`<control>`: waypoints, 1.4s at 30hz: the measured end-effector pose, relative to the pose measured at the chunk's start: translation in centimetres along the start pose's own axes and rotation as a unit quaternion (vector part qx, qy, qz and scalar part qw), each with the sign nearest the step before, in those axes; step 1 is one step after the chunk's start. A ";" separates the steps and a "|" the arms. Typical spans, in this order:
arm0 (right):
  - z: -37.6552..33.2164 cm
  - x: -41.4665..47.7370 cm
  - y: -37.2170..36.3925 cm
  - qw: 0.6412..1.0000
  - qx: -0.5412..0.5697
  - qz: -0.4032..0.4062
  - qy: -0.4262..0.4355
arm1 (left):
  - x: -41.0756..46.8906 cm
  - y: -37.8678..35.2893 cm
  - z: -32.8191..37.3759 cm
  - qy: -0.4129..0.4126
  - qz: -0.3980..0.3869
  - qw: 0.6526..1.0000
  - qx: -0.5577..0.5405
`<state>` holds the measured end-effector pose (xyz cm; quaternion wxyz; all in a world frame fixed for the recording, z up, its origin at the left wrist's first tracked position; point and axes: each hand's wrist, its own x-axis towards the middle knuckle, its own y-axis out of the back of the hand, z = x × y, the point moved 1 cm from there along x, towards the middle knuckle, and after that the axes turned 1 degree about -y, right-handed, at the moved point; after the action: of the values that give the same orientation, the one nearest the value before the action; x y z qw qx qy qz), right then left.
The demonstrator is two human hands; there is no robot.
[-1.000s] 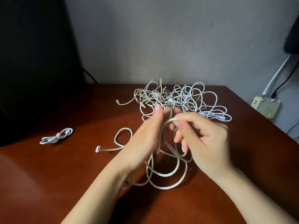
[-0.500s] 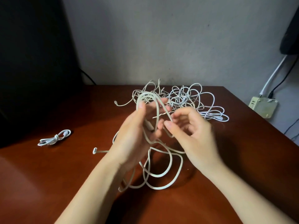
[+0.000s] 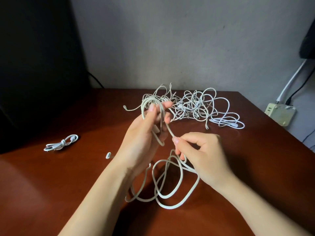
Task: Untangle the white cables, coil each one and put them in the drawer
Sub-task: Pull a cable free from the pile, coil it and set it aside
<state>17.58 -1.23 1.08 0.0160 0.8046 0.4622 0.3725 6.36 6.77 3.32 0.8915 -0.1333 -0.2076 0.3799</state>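
"White cable (image 3: 170,206) is lying in slack loops on the near part of the table (image 3: 51,193). What step is this?"

"It is being coiled. The person's right hand (image 3: 204,155) is pinching the run between thumb and forefinger just above those loops. The left hand (image 3: 141,138), raised beside it, is gripping several turns that are arching over its fingertips. One connector (image 3: 108,155) is resting on the wood by the left wrist."

"And beyond the hands?"

"A bundled cable (image 3: 60,144) is sitting well apart at the left, seemingly done. The tangle (image 3: 194,108) is waiting at the far edge near the wall, with a power strip (image 3: 281,114) off the table's right side. No drawer is showing."

"So the next move?"

"Judging by the slack, the right hand is needing to feed another length up and lay it over the left hand's turns, evenly and without twist."
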 end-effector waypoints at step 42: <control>1.2 0.8 0.2 0.937 0.083 -0.188 -0.283 | 0.6 4.3 2.4 0.040 -0.102 0.911 -0.398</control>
<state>18.72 -0.33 0.73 0.1488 0.7737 0.6106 0.0793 2.94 10.27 3.93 0.8062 -0.4700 -0.3184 0.1667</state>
